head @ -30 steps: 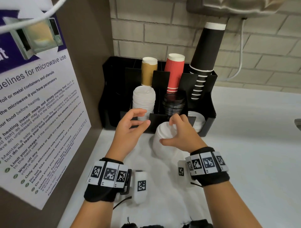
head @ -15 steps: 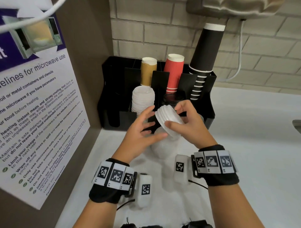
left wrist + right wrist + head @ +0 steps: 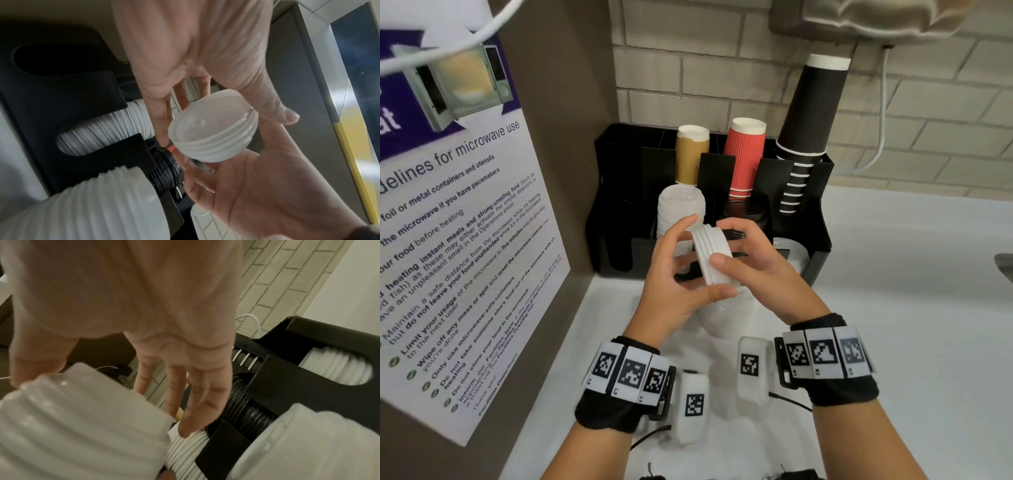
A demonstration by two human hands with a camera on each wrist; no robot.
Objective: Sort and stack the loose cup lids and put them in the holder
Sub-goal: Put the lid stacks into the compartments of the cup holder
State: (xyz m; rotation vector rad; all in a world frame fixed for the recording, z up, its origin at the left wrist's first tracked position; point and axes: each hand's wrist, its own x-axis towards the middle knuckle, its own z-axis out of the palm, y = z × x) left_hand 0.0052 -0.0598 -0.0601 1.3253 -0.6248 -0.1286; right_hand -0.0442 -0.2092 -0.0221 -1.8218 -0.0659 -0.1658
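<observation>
white countertop (image 3: 893, 342) in a corner, pale brick wall (image 3: 722, 68) behind. right hand (image 3: 760, 274) has thumb and fingers curled round a small stack of white plastic cup lids (image 3: 714, 258), tipped on edge, held up in front of the black plastic cup-and-lid holder (image 3: 822, 240). left hand (image 3: 674, 277) is cupped close against the other side, fingers loosely bent, thumb under the stack; can't tell if it's really gripping. below them on the counter stands a bigger stack of white lids (image 3: 726, 318). in the holder: a white lid stack (image 3: 679, 212) front left, black lids (image 3: 748, 214) in the middle, more white lids (image 3: 339, 369) front right. behind those, tan (image 3: 691, 154), red ribbed (image 3: 744, 157) and black paper cups (image 3: 811, 113). a microwave-use poster (image 3: 465, 257) hangs on the left panel.
</observation>
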